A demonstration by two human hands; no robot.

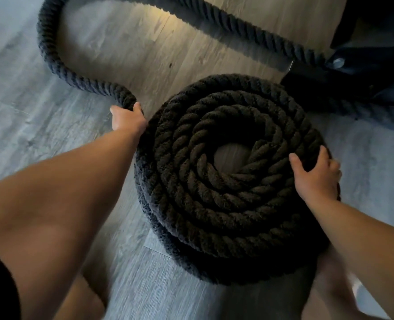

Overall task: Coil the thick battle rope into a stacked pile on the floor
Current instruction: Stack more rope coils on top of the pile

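A thick black battle rope lies wound into a stacked round coil (233, 218) on the wood floor, with a small hole of bare floor at its middle. A loose length of the rope (59, 70) leaves the coil's left side, loops up the left and runs across the top toward the right. My left hand (126, 117) grips this loose length right where it meets the coil's upper left edge. My right hand (316, 173) rests on the coil's right rim, fingers curved over the outer turns.
Grey and tan wood plank floor (41, 139) surrounds the coil. A dark piece of equipment with a black base (353, 72) stands at the upper right, close behind the coil. My knees show at the bottom edge.
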